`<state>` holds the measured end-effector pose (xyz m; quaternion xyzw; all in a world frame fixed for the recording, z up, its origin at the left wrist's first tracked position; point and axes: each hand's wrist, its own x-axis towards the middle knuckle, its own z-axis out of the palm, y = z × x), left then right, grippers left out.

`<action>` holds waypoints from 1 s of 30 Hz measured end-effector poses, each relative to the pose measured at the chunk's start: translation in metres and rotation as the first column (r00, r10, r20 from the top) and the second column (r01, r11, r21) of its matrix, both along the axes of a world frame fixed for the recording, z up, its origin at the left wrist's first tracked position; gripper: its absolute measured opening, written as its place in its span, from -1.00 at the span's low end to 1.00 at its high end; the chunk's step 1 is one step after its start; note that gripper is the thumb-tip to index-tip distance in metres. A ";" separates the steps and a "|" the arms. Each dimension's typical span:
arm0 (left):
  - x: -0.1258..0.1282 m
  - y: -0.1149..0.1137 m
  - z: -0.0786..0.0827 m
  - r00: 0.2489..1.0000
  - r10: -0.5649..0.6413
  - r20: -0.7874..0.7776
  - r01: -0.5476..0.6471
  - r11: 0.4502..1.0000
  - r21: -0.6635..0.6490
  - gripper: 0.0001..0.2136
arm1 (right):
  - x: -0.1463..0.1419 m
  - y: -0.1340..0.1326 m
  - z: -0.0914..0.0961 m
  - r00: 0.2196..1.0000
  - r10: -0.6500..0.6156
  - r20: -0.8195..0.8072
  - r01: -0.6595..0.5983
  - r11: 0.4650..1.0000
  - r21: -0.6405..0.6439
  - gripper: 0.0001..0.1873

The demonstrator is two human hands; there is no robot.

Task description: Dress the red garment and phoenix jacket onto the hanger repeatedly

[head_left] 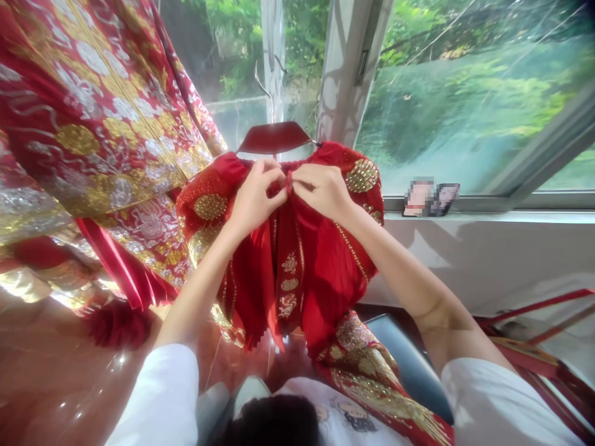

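The left hand [255, 195] and right hand [326, 187] pinch the red garment [320, 263] between their fingers [303, 176] at the front neckline [289, 183], a sensible hold on seemingly soft, bead-weighted cloth.

Jacket [325, 266] dead centre, hanger hook [271, 102] above its neck, window [465, 124] behind. Left hand [260, 192] and right hand [323, 189] side by side at the neckline. Gown [116, 130] on the left, floor [69, 378] below. Two cards [418, 198] on the window ledge [511, 217], right of jacket. Seat [404, 359] low right, sleeve [381, 384] partly in front of it.
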<state>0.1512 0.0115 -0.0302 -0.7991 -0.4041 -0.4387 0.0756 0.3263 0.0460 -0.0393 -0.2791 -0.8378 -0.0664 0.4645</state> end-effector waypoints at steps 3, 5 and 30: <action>-0.014 -0.004 0.000 1.000 0.021 -0.005 -0.021 0.999 0.035 -0.84 | 0.013 0.001 0.000 0.988 -0.128 -0.091 0.125 0.992 -0.033 -0.88; -0.022 -0.008 0.000 1.000 0.017 0.000 -0.017 0.998 0.058 -0.80 | 0.024 0.003 -0.002 0.970 -0.207 -0.128 0.198 0.977 -0.079 -0.89; -0.035 -0.001 -0.003 0.924 -0.012 0.382 0.081 0.983 -0.163 -0.87 | 0.033 0.009 0.001 0.885 -0.043 -0.464 -0.204 0.859 -0.469 -0.75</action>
